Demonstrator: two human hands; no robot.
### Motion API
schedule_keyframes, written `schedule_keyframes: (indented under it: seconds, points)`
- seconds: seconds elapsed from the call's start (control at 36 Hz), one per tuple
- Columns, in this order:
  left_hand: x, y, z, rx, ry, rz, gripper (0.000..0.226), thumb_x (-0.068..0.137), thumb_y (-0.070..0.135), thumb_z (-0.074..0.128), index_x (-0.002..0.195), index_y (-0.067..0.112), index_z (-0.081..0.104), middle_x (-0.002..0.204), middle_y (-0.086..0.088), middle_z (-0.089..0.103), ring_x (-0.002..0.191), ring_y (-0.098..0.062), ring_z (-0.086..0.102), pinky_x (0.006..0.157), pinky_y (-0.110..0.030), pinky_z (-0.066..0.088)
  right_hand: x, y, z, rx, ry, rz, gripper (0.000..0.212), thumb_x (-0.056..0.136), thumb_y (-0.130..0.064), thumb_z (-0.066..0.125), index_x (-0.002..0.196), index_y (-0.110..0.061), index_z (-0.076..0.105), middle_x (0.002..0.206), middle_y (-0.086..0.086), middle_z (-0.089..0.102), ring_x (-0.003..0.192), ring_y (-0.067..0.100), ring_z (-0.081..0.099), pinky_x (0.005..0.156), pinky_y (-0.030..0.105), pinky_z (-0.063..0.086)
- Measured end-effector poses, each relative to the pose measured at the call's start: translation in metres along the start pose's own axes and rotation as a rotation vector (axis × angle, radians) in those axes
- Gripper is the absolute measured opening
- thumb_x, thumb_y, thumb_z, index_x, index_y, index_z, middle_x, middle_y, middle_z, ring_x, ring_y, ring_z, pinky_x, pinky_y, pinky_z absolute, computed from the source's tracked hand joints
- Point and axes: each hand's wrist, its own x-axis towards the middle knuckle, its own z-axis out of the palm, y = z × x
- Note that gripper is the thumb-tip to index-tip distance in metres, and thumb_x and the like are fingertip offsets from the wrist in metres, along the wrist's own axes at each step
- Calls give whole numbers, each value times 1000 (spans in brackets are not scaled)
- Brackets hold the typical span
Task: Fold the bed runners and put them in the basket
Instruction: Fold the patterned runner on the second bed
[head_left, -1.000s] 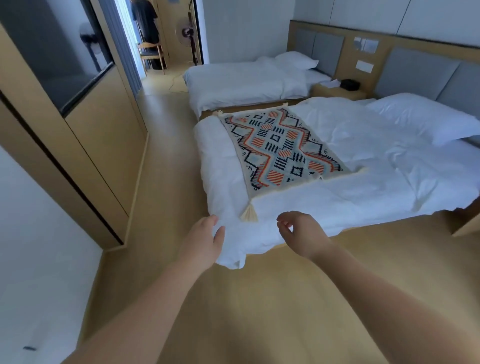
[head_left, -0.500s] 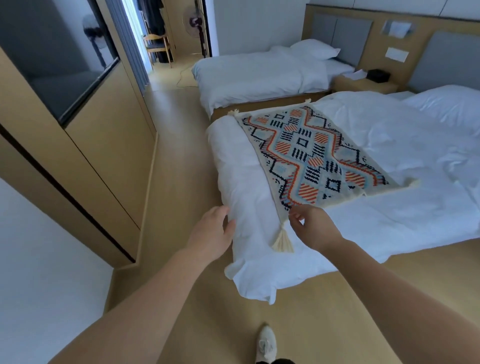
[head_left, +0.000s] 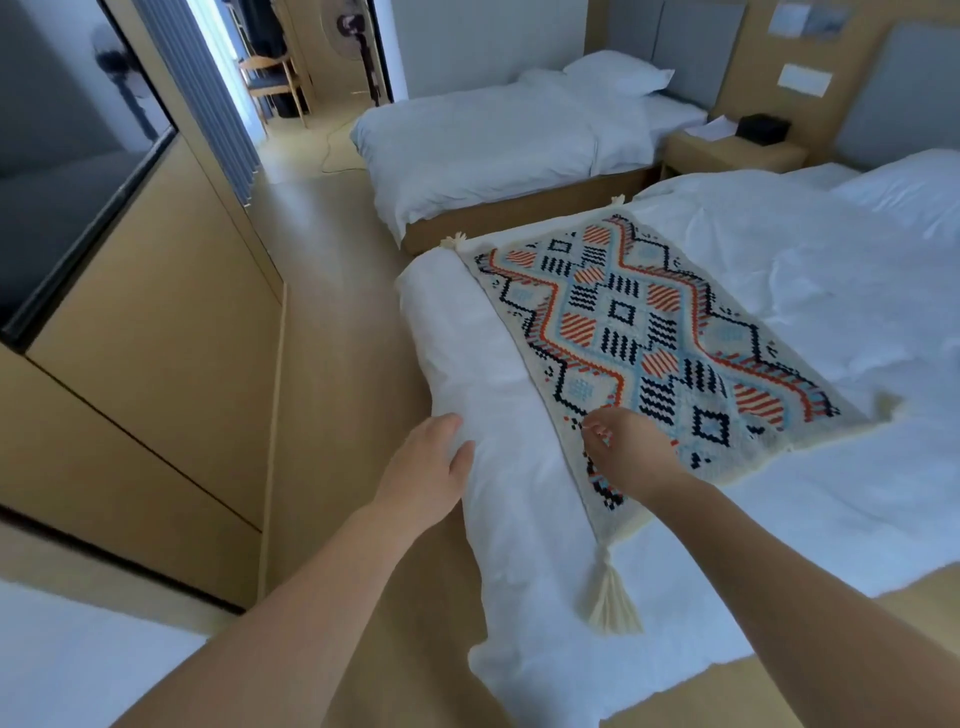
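Near bed (head_left: 779, 270): white duvet, rumpled; fills the right side of the view.

Far bed (head_left: 493, 140): same white bedding; stands parallel beyond a narrow gap, with a pillow (head_left: 618, 78) at the head end.

Wood wall panels (head_left: 156, 338): run along the left, across the floor from both beds.

Bed runner (head_left: 639, 332): cream with orange, black and pale-blue pattern. Lies flat and unfolded across the foot end of the near bed, from far side edge to near side edge, set back from the foot edge.

Nightstand (head_left: 727, 150): sits between the two bed heads; carries a dark box (head_left: 762, 127).

Left hand (head_left: 426, 478): fingers straight and together, resting against the duvet at the foot edge, apart from the runner.

Right hand (head_left: 628, 457): over the runner by its foot-side hem, towards the near corner. Fingers curled down, tips at the cloth; cannot tell whether pinching it.

Tassel (head_left: 613, 597): cream; hangs from the runner's near corner onto the duvet.
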Motion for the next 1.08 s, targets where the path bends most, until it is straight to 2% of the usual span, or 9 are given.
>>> schedule_keyframes:
  seconds: [0.08,0.19,0.28,0.5,0.61,0.78,0.89,1.0,1.08]
  points:
    - [41,-17,4,-29,-44,48,40,96,39,43,130,19,46,126,2,52,110,-13,49,85,-22,35,29,-1,6,-13,43,40,22,93,-17,54,106,-8,68,103,7,70,87,20,64,72,24,45]
    - [103,-48,10,-57,-119,99,45,96,40,42,136,18,42,135,2,47,119,-14,46,91,-21,31,71,-7,18,-27,101,126,23,93,-17,54,107,-5,67,103,8,70,82,25,66,76,38,55]
    - [152,-72,12,-70,-180,185,45,97,39,42,136,17,41,136,2,46,123,-14,43,94,-21,31,103,-18,31,-50,160,217,25,93,-19,52,109,-8,67,105,5,69,82,23,66,78,38,55]
    - [255,-102,8,-89,-318,397,44,96,39,42,136,19,41,137,2,46,125,-14,42,96,-21,30,152,-48,60,-93,228,456,29,94,-25,51,115,-12,65,117,6,66,102,23,62,88,35,50]
    - [292,-87,20,-77,-379,520,46,97,37,42,138,16,40,140,-1,45,128,-16,39,98,-26,33,154,-42,57,-144,291,563,28,95,-26,50,116,-14,65,116,5,65,99,23,60,80,28,45]
    - [323,-37,57,-63,-527,675,48,97,33,43,138,9,39,141,-8,42,130,-21,36,103,-34,35,141,-16,48,-166,348,723,23,94,-24,49,107,-14,65,106,4,63,87,21,58,69,28,41]
    - [336,3,85,9,-586,799,50,98,35,41,140,8,36,143,-9,41,132,-23,35,107,-37,33,132,8,43,-148,398,820,29,95,-26,49,117,-16,64,117,3,62,101,25,60,84,33,48]
    - [349,36,110,58,-643,864,52,98,37,37,143,10,32,148,-7,35,135,-21,30,110,-36,29,138,45,36,-104,403,906,33,95,-29,49,123,-16,60,125,6,60,106,26,59,86,36,48]
    - [365,52,127,97,-695,883,56,99,37,37,147,12,25,154,-4,24,141,-17,19,114,-32,18,152,75,31,-88,368,967,34,96,-31,47,123,-14,58,128,6,58,108,25,59,88,39,50]
